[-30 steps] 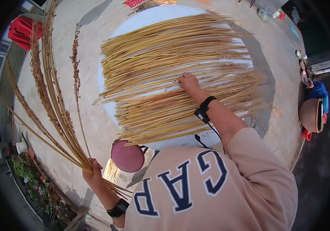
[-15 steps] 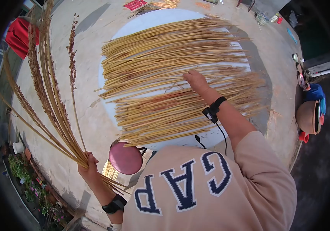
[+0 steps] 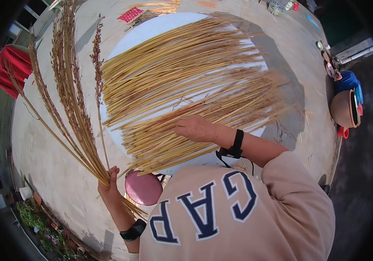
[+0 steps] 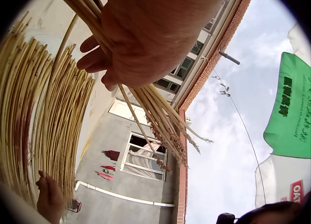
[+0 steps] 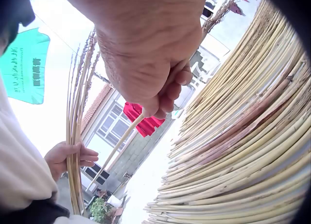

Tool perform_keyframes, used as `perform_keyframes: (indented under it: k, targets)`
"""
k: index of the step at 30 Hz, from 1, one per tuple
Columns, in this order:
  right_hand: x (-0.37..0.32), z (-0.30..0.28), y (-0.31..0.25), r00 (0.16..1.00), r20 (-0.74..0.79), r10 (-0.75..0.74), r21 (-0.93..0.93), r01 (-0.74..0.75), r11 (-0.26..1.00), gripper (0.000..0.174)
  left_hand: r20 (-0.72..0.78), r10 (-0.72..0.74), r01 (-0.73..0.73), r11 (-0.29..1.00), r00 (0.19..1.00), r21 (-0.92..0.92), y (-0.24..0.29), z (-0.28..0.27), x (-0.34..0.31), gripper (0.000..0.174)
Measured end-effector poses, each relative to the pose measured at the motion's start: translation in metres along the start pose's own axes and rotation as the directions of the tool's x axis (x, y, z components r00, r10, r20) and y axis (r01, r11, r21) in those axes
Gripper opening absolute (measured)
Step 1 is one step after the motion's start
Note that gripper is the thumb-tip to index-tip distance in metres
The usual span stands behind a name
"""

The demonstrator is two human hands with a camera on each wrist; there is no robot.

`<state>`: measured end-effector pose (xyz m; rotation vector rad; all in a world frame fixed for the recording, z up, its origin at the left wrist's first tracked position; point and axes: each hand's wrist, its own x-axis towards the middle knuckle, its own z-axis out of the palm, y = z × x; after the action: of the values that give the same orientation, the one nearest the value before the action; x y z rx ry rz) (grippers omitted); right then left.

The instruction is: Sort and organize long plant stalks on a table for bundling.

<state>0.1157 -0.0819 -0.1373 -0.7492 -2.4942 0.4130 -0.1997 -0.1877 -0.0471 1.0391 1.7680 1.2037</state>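
Observation:
My left hand (image 3: pixel 110 187) grips a bundle of dry sorghum stalks (image 3: pixel 82 135) with brown seed heads, fanned upward at the left. Over the near part of a round white table (image 3: pixel 186 18) is my right hand (image 3: pixel 196 128). In the right wrist view its fingers curl round a single sorghum stalk (image 5: pixel 116 148), whose bare end points toward the left hand. Many sorghum stalks (image 3: pixel 160 65) lie side by side across the table, cut ends left and wispy tops right. A strip of white tabletop shows between the far group and the near group.
A round pink stool (image 3: pixel 144 188) stands at the table's near left edge. Red cloth (image 3: pixel 13 69) hangs at the far left, above potted plants (image 3: pixel 43 230). A large clay pot (image 3: pixel 342 108) and a blue item (image 3: pixel 347 81) stand at the right.
My right hand has come back from the middle of the table, toward me and to the left. The left hand still holds its bundle, nearly in place. The view has turned somewhat.

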Motion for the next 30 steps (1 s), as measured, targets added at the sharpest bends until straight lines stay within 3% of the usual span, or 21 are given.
perform_keyframes:
  k: [1,3,5,7,9,13,15,17,19,20,22,23,25,28,30]
  targets:
    - [0.004,-0.001,-0.014,1.000,-0.002,0.008,-0.005,-0.008,1.000,0.006,0.009,0.002,-0.002,1.000,1.000,-0.001,0.000,0.003,0.000,0.011]
    - [0.012,-0.009,-0.036,0.997,-0.015,-0.075,-0.020,0.075,0.997,0.008,0.117,-0.003,-0.028,0.964,0.993,0.266,0.000,0.008,-0.001,0.010]
    - [0.016,-0.020,-0.036,0.998,-0.052,-0.046,-0.027,0.045,0.999,0.010,0.182,-0.048,-0.003,0.962,0.982,0.272,-0.010,0.004,-0.003,0.010]
    - [0.018,-0.024,-0.029,0.996,-0.086,-0.022,-0.034,0.019,0.999,0.012,0.257,-0.213,0.091,0.904,0.942,0.417,-0.012,0.004,-0.004,0.011]
    - [0.020,-0.026,-0.019,0.987,-0.135,-0.085,-0.097,0.072,0.993,0.015,0.319,-0.247,0.132,0.930,0.915,0.342,-0.006,0.011,-0.008,0.014]
    - [0.024,-0.034,0.010,0.979,-0.202,-0.038,-0.143,0.009,0.990,0.020,0.273,-0.167,0.091,0.958,0.947,0.271,-0.001,0.022,-0.014,0.009]
    - [0.027,-0.041,0.031,0.832,-0.515,0.206,-0.216,-0.358,0.908,0.030,0.211,-0.175,0.099,0.941,0.962,0.325,-0.013,0.005,-0.009,0.010]
    - [0.017,-0.034,0.064,0.694,-0.550,0.464,0.006,-0.553,0.833,0.038,0.181,-0.159,0.093,0.940,0.971,0.330,-0.018,-0.011,-0.008,0.008]
    - [0.001,-0.020,0.104,0.677,-0.296,0.674,0.033,-0.698,0.715,0.039,0.087,-0.185,0.148,0.934,0.979,0.325,-0.016,-0.024,-0.011,0.006]
    - [-0.006,-0.011,0.119,0.676,-0.298,0.674,0.033,-0.698,0.715,0.039,0.065,-0.188,0.159,0.935,0.980,0.316,-0.014,-0.027,-0.014,0.005]
    - [-0.011,-0.001,0.140,0.676,-0.043,0.735,-0.200,-0.727,0.657,0.044,0.053,-0.191,0.166,0.937,0.980,0.308,-0.013,-0.034,-0.017,0.005]
    - [-0.009,0.000,0.148,0.679,-0.044,0.732,-0.199,-0.724,0.660,0.044,0.038,-0.196,0.176,0.938,0.980,0.299,-0.014,-0.038,-0.020,0.006]
    - [-0.002,0.002,0.163,0.660,0.108,0.744,-0.371,-0.667,0.646,0.051,0.019,-0.201,0.185,0.933,0.979,0.310,-0.017,-0.040,-0.026,0.005]
    - [0.020,0.001,0.179,0.595,0.173,0.785,-0.428,-0.673,0.604,0.062,-0.010,-0.212,0.204,0.925,0.977,0.320,-0.020,-0.050,-0.035,0.005]
    - [0.029,-0.001,0.180,0.612,0.187,0.769,-0.393,-0.671,0.629,0.061,-0.031,-0.224,0.222,0.920,0.974,0.322,-0.020,-0.058,-0.038,0.005]
